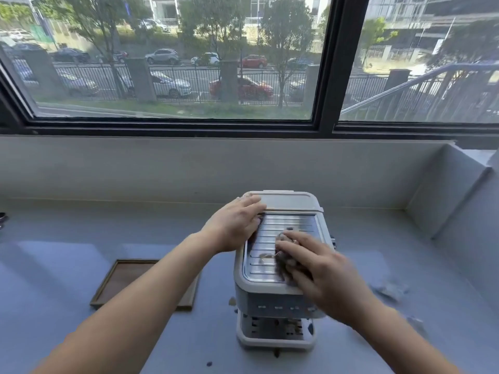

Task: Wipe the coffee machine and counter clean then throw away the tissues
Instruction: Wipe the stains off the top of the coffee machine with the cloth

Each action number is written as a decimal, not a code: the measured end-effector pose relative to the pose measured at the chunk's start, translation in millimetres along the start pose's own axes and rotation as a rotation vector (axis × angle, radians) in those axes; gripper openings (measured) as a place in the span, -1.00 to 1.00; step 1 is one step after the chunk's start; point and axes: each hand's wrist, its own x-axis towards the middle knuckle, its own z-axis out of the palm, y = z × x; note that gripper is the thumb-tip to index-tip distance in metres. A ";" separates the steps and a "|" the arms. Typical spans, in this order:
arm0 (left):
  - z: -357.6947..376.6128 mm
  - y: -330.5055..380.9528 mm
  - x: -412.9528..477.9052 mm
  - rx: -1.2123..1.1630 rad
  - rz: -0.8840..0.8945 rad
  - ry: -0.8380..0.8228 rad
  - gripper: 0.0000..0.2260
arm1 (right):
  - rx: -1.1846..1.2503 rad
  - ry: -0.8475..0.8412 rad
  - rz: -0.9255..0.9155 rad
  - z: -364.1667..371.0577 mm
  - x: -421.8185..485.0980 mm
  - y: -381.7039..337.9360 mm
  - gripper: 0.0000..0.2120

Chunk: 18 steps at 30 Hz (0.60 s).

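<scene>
View looking down at a pale counter [67, 265] under a wide window [327, 76]; a small coffee machine [278, 295] stands in the lower centre of the frame. The left hand [235, 225] rests on the machine's top at its upper left corner, fingers straight and together, apparently steadying it. The right hand [324, 271], blurred by motion, presses a brown-stained tissue [282, 265] onto the ribbed metal top, fingers stretched over the wad; a brown smear [266, 256] lies just left of the tissue.

The step in hand looks like wiping the machine's top. The next move likely calls for a sweep left over that smear; then the counter, where dark spots [209, 363] sit at the lower centre.

Crumpled tissues [390, 290] lie on the counter at the right, not yet thrown away; a wooden tray [127, 276] lies left of the machine.

No brand, label or writing can be read; the front buttons are too small to make out.
</scene>
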 end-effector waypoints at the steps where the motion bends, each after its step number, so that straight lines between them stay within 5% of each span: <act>1: 1.4 10.2 -3.7 -0.032 -0.007 0.038 -0.69 | 0.013 0.048 0.106 -6.6 -4.2 12.8 -0.63; 4: 13.6 38.4 -19.0 -0.033 -0.112 0.028 -0.64 | 0.081 0.169 0.298 -3.1 -7.8 29.7 -0.61; 12: 35.7 66.1 -31.8 0.212 -0.226 -0.060 -0.55 | 0.334 0.259 0.462 8.0 42.2 59.6 -0.57; 18: 34.6 66.3 -30.8 0.234 -0.219 -0.055 -0.55 | 0.399 0.269 0.344 10.1 -20.4 32.7 -0.55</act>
